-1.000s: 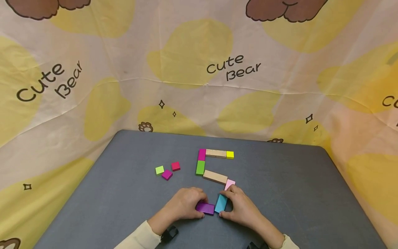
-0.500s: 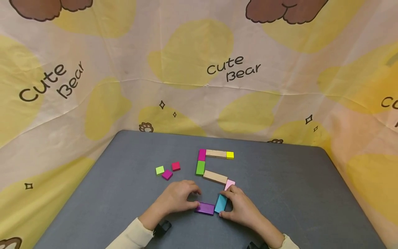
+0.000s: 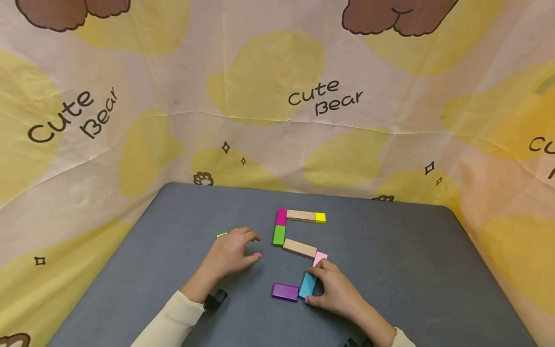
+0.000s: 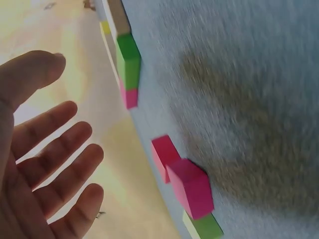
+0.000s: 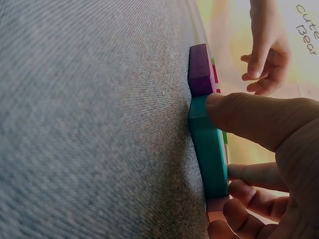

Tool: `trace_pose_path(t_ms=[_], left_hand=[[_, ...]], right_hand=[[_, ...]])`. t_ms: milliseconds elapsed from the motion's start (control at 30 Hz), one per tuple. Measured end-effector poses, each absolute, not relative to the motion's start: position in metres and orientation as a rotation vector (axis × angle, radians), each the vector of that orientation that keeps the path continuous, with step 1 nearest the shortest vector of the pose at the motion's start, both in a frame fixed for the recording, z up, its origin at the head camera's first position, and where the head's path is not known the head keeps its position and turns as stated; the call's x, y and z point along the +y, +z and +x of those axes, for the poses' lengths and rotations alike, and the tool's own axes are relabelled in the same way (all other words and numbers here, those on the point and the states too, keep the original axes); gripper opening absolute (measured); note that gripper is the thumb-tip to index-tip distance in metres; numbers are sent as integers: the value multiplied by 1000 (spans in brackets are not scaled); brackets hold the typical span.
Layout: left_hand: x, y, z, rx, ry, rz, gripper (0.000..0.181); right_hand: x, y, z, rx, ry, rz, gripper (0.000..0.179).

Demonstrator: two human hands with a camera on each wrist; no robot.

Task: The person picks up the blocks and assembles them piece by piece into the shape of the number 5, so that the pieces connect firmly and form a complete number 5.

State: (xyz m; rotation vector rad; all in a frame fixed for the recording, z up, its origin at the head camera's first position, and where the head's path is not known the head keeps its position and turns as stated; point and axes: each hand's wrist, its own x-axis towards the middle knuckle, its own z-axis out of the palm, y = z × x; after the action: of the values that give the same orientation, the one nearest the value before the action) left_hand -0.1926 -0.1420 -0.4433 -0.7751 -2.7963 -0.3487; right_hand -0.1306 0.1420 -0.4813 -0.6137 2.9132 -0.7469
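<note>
My right hand (image 3: 338, 291) pinches a blue block (image 3: 307, 285) at its two ends, thumb near and fingertips far. A purple block (image 3: 285, 291) lies against the blue one's near end, and a pink block (image 3: 320, 258) lies at its far end, partly behind my fingers. My left hand (image 3: 231, 253) hovers over the table with fingers spread, holding nothing. It hides most of a light green cube (image 3: 221, 234) in the head view. The left wrist view shows that cube beside a magenta cube (image 4: 192, 189) and a red cube (image 4: 164, 154).
A bent line of blocks continues away from the pink one: a wooden block (image 3: 299, 248), a green block (image 3: 279, 235), a magenta block (image 3: 281, 217), another wooden strip (image 3: 301, 215) and a yellow cube (image 3: 320, 218). A printed cloth (image 3: 269, 96) rises behind the grey table (image 3: 412, 270).
My left hand has let go of the purple block and moved left and away, to the loose cubes. My right hand stays on the blue block.
</note>
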Motion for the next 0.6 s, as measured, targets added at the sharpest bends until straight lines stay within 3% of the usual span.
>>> trace_pose_path(t_ms=[600], left_hand=[[-159, -455, -236, -2916, -275, -552, 36]], right_hand=[[143, -481, -130, 2917, -761, -629, 57]])
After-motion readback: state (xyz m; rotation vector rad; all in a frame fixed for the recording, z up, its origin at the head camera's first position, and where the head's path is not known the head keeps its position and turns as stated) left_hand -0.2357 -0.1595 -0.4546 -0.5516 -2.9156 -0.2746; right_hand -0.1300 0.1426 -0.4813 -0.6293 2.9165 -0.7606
